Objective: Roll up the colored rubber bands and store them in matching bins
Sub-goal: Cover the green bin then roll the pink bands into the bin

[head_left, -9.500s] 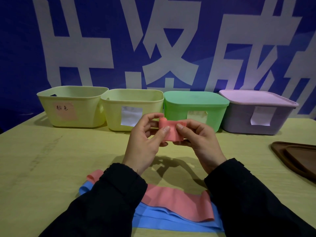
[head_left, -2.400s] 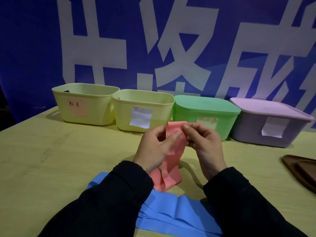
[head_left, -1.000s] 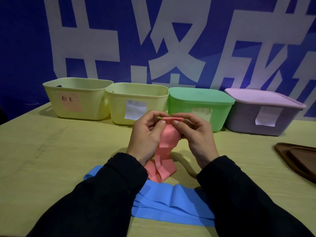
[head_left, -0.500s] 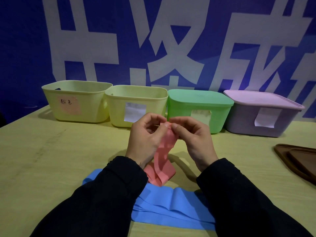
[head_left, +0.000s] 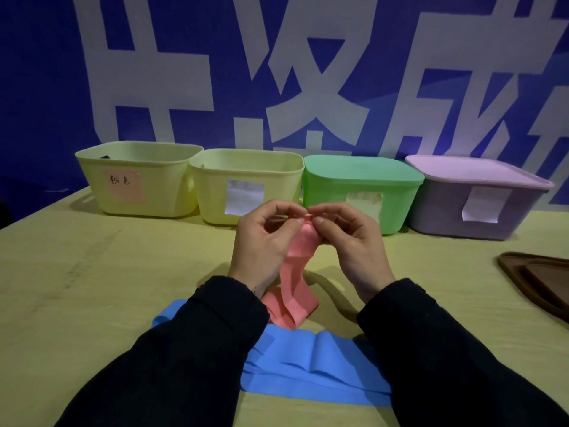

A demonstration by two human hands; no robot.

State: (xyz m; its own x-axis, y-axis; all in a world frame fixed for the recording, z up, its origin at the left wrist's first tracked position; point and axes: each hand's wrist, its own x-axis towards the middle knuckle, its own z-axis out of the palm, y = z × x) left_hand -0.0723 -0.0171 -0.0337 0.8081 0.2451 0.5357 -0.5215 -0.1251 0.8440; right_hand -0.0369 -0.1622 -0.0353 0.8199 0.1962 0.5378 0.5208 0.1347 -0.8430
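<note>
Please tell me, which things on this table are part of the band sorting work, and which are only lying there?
Part of the job:
- pink band, pinched at its top by left hand and right hand
- blue band, flat on the table
- two open yellow bins
- green bin and purple bin, both lidded

Just lying about:
- brown tray, at the right edge

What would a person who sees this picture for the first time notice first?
First, the two hands at the centre: the left hand and the right hand pinch the top end of a pink band, which hangs down to the table. Below it, a blue band lies flat between the black sleeves. Behind stand four bins in a row: two open yellow ones, a lidded green bin and a lidded purple bin.
</note>
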